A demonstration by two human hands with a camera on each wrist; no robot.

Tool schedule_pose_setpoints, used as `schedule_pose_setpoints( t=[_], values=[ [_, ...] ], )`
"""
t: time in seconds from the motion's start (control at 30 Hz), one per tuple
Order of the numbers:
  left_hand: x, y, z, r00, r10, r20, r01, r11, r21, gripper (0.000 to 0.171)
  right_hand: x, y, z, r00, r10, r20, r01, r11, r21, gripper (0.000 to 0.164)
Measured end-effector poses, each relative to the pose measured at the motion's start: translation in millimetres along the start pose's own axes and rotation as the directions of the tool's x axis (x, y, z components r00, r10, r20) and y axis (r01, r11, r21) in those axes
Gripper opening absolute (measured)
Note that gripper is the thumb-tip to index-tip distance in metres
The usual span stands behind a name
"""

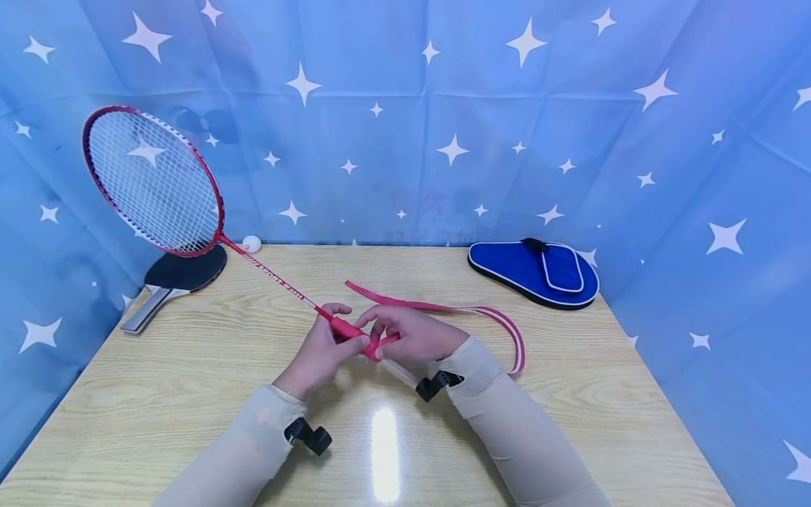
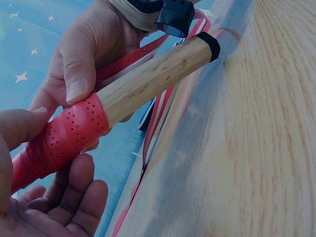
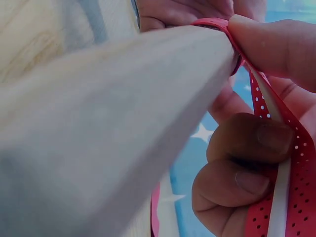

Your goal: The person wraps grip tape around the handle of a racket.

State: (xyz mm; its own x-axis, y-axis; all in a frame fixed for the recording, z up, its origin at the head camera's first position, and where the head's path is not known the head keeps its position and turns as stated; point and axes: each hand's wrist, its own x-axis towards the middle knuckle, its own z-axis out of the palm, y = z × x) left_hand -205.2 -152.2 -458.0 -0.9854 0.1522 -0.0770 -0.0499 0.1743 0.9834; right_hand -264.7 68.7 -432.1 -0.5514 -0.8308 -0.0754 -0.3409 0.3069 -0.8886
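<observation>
A red and white badminton racket (image 1: 272, 274) slants up to the left, its strung head above the table's far left. My left hand (image 1: 319, 355) grips its handle where perforated red grip tape (image 2: 74, 128) is wound round it. Toward the butt, the wooden handle (image 2: 153, 79) is bare, ending in a black cap (image 2: 210, 47). My right hand (image 1: 415, 332) pinches the tape at the edge of the wound part; in the right wrist view its curled fingers (image 3: 232, 182) hold the tape strip. The strip's loose length trails in a curve over the table behind that hand.
At the back left a black table tennis bat (image 1: 186, 271) lies beneath the racket head, with a white ball (image 1: 251, 243) beside it. A blue bat case (image 1: 507, 264) lies at the back right. A blue star-printed curtain (image 1: 393, 141) borders the wooden table (image 1: 190, 394).
</observation>
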Motion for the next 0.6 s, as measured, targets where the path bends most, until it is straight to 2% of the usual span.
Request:
schedule_pose_setpoints(
  t=[0.4, 0.6],
  values=[
    [2.7, -5.2, -1.4, 1.000, 0.010, -0.003, -0.010, 1.000, 0.001, 0.068, -0.6, 0.6, -0.4, 0.999, 0.001, 0.035, -0.003, 0.999, 0.038, 0.050],
    [2.9, -6.9, -3.1, 1.000, 0.009, 0.013, -0.008, 1.000, -0.029, 0.063, -1.2, -1.0, -0.8, 1.000, 0.014, 0.024, -0.014, 1.000, 0.009, 0.050]
  ],
)
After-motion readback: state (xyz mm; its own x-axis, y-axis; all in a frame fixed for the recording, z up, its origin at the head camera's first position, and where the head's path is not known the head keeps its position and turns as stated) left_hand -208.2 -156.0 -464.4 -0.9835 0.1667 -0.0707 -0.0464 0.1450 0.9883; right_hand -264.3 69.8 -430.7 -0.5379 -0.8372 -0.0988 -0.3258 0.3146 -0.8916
